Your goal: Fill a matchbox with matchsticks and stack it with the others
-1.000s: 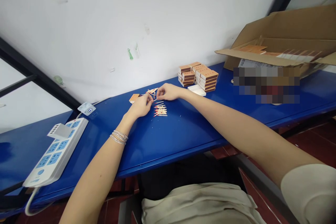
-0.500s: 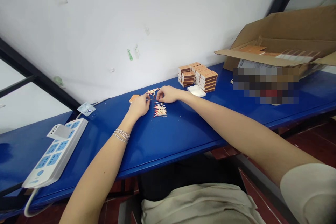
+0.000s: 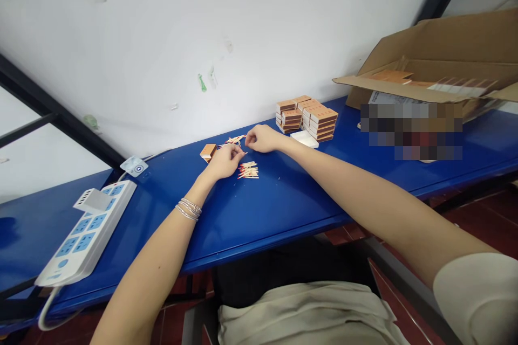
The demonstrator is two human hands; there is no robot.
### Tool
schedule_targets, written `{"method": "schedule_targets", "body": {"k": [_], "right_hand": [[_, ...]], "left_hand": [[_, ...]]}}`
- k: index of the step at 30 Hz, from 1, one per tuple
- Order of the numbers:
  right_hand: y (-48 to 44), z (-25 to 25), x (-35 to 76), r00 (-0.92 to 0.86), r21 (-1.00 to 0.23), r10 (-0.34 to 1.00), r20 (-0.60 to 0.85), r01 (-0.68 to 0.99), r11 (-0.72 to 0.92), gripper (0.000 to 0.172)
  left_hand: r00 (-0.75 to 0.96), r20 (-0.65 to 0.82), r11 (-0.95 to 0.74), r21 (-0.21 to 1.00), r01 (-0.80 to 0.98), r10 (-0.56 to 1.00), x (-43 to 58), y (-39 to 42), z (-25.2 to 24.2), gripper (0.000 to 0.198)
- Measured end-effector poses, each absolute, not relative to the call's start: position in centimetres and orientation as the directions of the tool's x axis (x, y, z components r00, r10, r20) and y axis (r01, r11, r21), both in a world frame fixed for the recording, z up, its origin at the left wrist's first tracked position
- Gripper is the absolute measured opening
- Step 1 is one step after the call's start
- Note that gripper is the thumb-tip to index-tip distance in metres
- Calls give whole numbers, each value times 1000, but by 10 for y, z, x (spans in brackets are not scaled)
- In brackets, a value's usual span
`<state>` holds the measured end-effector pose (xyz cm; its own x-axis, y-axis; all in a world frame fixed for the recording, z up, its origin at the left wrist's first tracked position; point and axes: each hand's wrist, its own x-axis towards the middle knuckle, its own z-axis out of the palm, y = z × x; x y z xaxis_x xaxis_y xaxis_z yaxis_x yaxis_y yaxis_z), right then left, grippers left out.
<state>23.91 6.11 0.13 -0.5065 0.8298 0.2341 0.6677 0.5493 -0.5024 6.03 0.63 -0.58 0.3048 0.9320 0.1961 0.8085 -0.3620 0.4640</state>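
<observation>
Now left hand (image 3: 224, 161), right hand (image 3: 262, 138), pinching matchsticks (image 3: 249, 171), blue table (image 3: 283, 199)

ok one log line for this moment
left hand: on loose red-tipped wooden matches | right hand: pinching matches | orange cardboard matchbox: beside left hand

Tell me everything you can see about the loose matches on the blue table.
The matches are thin pale wooden sticks with red heads, lying flat in a small untidy heap on the blue table. The left hand rests at the heap's left edge; the right hand hovers just behind. A few more lie farther back.
</observation>
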Motion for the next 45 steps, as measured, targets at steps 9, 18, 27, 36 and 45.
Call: {"method": "schedule_targets", "body": {"k": [9,18,27,36,45], "right_hand": [[69,-12,237,-504,-534,828,246,643,550,25],[63,-22,221,-602,-369,706,373,602,708,23],[68,-21,224,-420,-502,848,324,683,530,23],[74,-15,237,-405,-619,872,276,619,483,26],[69,1,241,-468,-984,883,28,143,108,22]], "left_hand": [[334,127,-346,549,761,934,66,2,-1,27],[314,156,-346,261,901,936,36,9,4,19],[303,162,-337,260,905,939,37,8,2,14],[222,223,-277,262,924,949,41,9,-2,19],[354,275,-416,211,885,894,49,14,-9,18]]}}
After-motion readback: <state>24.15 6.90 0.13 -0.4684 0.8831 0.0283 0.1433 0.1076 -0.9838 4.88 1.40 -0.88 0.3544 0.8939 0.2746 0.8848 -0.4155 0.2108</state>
